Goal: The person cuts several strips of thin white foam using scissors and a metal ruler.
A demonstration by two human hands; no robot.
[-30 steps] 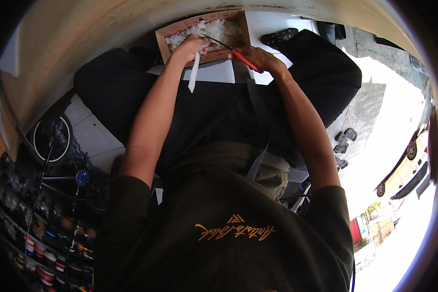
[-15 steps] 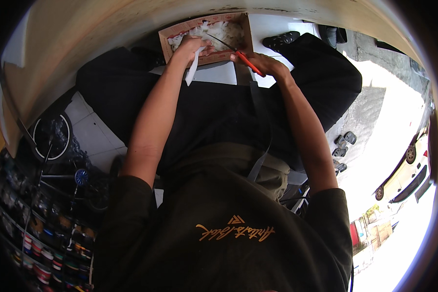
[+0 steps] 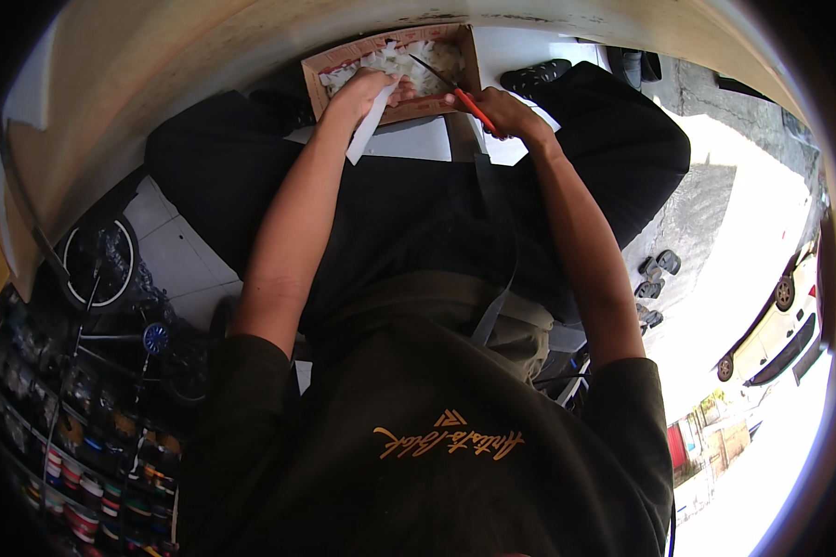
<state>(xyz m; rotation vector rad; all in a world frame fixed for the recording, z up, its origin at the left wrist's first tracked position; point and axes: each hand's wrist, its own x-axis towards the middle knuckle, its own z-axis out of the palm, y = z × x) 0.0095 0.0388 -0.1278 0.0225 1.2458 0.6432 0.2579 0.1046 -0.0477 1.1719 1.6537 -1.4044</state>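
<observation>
My left hand point(image 3: 370, 90) is closed on a strip of white paper point(image 3: 369, 130), which hangs down toward my lap beside the wrist. Orange-handled scissors point(image 3: 474, 110) are gripped in my right hand point(image 3: 508, 115), their dark blades slanting up and left over the box. Below both hands lies a shallow cardboard box point(image 3: 314, 85) with a reddish printed rim. Small white cut pieces point(image 3: 427, 61) fill much of its inside. The scissor tips are apart from the strip.
My dark-trousered legs point(image 3: 215, 167) are bent around the box on a white tiled floor. A wall point(image 3: 251, 46) curves behind it. Sandals point(image 3: 657, 274) lie to the right, and a small wheeled frame point(image 3: 97, 260) and shelved jars point(image 3: 84, 520) stand on the left.
The scissors have shifted slightly right and up, with the right hand's fingers repositioned around the handles. The paper strip has turned to show more of its flat face.
</observation>
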